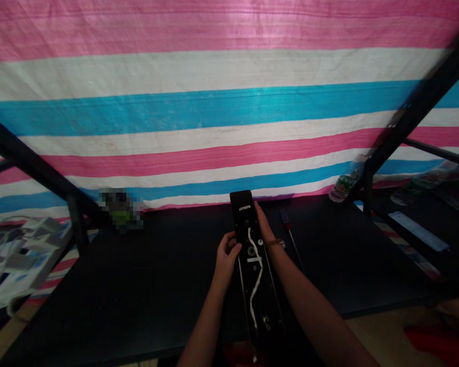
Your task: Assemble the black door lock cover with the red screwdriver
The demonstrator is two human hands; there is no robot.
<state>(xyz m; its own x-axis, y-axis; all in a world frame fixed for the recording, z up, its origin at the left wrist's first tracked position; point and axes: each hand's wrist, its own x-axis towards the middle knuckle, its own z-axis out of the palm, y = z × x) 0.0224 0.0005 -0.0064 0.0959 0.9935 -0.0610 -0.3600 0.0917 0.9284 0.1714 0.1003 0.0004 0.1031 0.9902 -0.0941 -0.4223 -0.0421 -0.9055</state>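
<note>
A long, narrow black device panel (265, 285) with small screws and a pale, wavy cord (259, 278) along its face stands between my hands, its far end raised over the black table. My left hand (227, 250) is closed on its left edge, the thumb over the face. Along the right edge lies my right hand (264, 224), its fingers mostly hidden behind the panel; a bracelet circles that wrist. To the right, a screwdriver (286, 224) with a dark red-and-blue handle and a long shaft rests on the table.
The black table (156, 285) spans the front. A plastic bottle (344, 183) stands by the right frame post (401, 127); another bottle (421, 183) and a pale flat object (418, 230) lie beyond. White boxes and cables (26, 260) sit left. Striped sheeting (214, 112) hangs behind.
</note>
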